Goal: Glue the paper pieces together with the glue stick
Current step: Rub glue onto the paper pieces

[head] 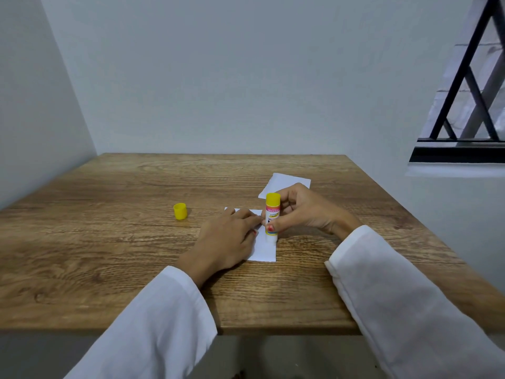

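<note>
The glue stick (272,216) was gripped upright in the right hand (303,212), tip down on the paper (264,248), which was pinned flat to the table (109,242) beneath the open-fingered left hand (228,237), evidently to prevent slipping.

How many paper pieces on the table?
2. One near piece lies under the left hand, with the glue stick in the right hand touching it. The far piece lies behind the right hand. More could be hidden under the hands.

Wooden table (109,214) in a pale-walled corner; barred window (470,91) right.
</note>
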